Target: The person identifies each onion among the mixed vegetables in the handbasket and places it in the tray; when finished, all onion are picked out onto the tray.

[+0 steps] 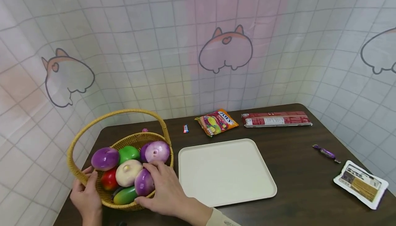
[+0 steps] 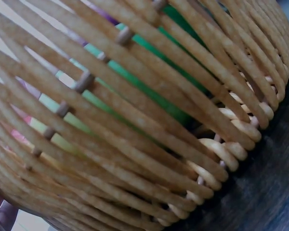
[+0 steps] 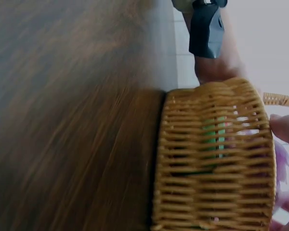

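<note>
A wicker basket (image 1: 136, 138) with a tall arched handle stands at the table's left, filled with glossy toy-like produce. My left hand (image 1: 88, 195) grips its left side at the foot of the handle, thumb in front. At the front right of the basket, my right hand (image 1: 168, 188) curls thumb and fingers round a purple onion (image 1: 144, 182). Beside that onion lie a white onion (image 1: 128, 173), a red fruit (image 1: 109, 179) and a green-yellow oblong piece (image 1: 125, 195). Farther back are a purple piece (image 1: 105, 159), a green piece (image 1: 128, 153) and another purple onion (image 1: 157, 151).
Right of the basket lies a cream tray (image 1: 226, 174). Behind it are a small wrapped candy (image 1: 185, 128), a candy bag (image 1: 218, 122) and a long red package (image 1: 276, 119). A purple-wrapped candy (image 1: 326, 152) and a white-edged packet (image 1: 361, 184) lie at the right.
</note>
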A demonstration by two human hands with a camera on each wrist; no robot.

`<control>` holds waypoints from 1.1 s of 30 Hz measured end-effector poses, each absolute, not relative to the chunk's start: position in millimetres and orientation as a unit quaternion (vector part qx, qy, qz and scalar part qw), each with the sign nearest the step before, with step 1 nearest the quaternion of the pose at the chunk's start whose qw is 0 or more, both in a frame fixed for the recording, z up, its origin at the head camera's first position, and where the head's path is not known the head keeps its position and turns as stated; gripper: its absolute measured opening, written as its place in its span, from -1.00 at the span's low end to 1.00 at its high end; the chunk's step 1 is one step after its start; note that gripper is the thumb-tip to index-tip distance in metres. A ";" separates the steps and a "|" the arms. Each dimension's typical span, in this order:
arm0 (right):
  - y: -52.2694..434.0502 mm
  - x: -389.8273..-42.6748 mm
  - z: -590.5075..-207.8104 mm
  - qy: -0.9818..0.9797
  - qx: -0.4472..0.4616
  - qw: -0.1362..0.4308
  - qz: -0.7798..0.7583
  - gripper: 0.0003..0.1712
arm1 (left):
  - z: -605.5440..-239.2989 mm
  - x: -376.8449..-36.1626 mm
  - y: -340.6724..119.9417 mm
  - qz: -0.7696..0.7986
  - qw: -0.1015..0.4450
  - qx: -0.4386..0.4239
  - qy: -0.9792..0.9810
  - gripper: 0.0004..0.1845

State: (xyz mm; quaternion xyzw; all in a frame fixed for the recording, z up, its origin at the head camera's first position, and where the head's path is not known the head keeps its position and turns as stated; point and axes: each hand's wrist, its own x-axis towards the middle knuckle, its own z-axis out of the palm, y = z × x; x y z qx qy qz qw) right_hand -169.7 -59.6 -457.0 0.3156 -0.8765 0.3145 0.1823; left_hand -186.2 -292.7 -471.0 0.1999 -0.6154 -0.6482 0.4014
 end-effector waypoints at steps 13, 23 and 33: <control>-70.8 -168.4 -452.6 -0.875 0.283 0.218 0.327 -0.16 | -472.7 -185.5 -294.1 -0.647 0.413 0.189 -0.612 -0.82; -49.4 -174.7 -435.4 -0.798 0.288 0.160 0.505 -0.21 | -473.6 -187.6 -295.8 -0.644 0.418 0.181 -0.615 -0.80; -12.6 -181.9 -420.1 -0.794 0.276 0.099 0.533 -0.28 | -473.4 -187.1 -295.5 -0.637 0.407 0.185 -0.628 -0.78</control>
